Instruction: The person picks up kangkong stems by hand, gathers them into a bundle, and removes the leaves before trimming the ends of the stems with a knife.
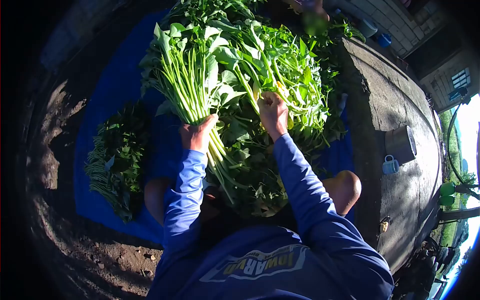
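Observation:
My left hand [197, 134] is closed around a thick bunch of long-stemmed leafy greens [187, 85]. The pale stems run out below my fist and the broad leaves fan out above it. To the right, my right hand [273, 114] is closed in a pinch at the stems of a leafy green [260, 75] over the heap. A large pile of loose greens [300, 70] spreads beneath and beyond both hands, some of it brightly sunlit. Exactly how many stems my right fingers hold is hidden.
A blue tarp [115, 80] lies under the greens, with bundled greens [117, 160] at the left. On the concrete ledge [372, 95] at right stand a metal pot [401, 143] and a light blue mug [390, 164]. Part of another person [307, 6] shows at the top.

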Available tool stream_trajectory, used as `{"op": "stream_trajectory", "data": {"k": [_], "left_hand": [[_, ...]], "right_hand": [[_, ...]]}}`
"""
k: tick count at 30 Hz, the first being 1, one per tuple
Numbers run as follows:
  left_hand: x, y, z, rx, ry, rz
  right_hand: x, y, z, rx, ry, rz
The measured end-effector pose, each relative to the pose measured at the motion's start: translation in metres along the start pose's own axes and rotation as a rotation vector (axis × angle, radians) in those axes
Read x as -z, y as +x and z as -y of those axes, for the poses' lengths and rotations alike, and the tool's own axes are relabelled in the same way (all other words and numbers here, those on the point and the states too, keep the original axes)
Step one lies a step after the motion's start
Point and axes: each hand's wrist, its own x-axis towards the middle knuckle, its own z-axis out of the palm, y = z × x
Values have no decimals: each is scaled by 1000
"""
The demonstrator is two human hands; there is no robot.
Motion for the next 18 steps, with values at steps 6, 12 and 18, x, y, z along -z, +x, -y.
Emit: {"op": "stream_trajectory", "data": {"k": [6,12,18], "left_hand": [[5,12,-12,-84,-48,-41],[5,9,-22,34,-123,-78],[0,18,-10,45,-149,-156]], "right_hand": [[-9,61,-1,212,-367,71],[4,88,-15,-18,-22,297],[-2,77,9,132,-532,300]]}}
